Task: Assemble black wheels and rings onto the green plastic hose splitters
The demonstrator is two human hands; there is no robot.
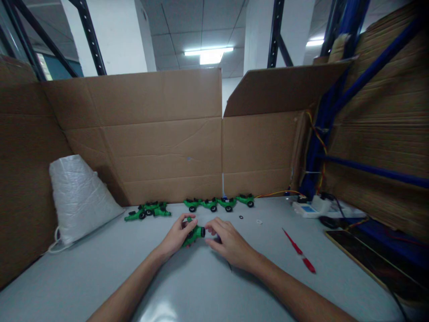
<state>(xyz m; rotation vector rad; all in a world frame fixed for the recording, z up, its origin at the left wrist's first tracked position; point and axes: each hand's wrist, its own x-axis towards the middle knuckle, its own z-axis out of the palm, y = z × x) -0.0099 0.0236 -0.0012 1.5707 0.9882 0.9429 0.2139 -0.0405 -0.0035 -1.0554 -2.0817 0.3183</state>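
My left hand (179, 235) is closed around a small green toy vehicle (192, 235), whose black wheel-like end points to the right. Part of the toy is hidden by my fingers. Just right of that black end is my right hand (229, 241), fingers curled but thumb and forefinger apart. Its fingertips are very close to the toy; whether they touch it I cannot tell. A thin dark tip (229, 267) shows below the right hand, too small to make out.
Several green toy vehicles (209, 205) line the table's back, with a further cluster (150, 209) to the left. A red screwdriver (300, 252), black ring (241, 217) and small white piece (259, 222) lie rightward. A white sack (82, 203), power strip (311, 209) and cardboard walls (161, 147) surround the table.
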